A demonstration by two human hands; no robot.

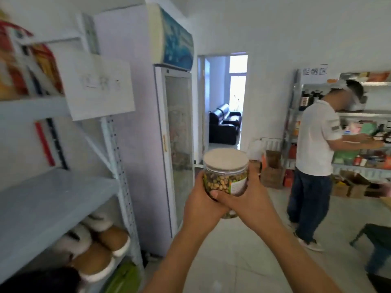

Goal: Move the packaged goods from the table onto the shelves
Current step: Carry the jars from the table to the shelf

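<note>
Upright jar [225,174], left hand [201,208], right hand [250,201], fingers [253,173] round it

The jar [225,176] is clear glossy plastic with a matt lid [226,157]. The shelf [48,199] is matt painted metal, the sheet [99,87] at its upper edge paper. The fridge door [179,134] is glass, the slippers [101,250] fleece-lined, the floor [243,250] smooth tile.

Bright, even daylight fills the room, and the window [238,81] blows out white. Motion blur smears the shelves [42,199] on the left, the jar [225,176] reads sharper, edges bend, shadows are soft.
</note>
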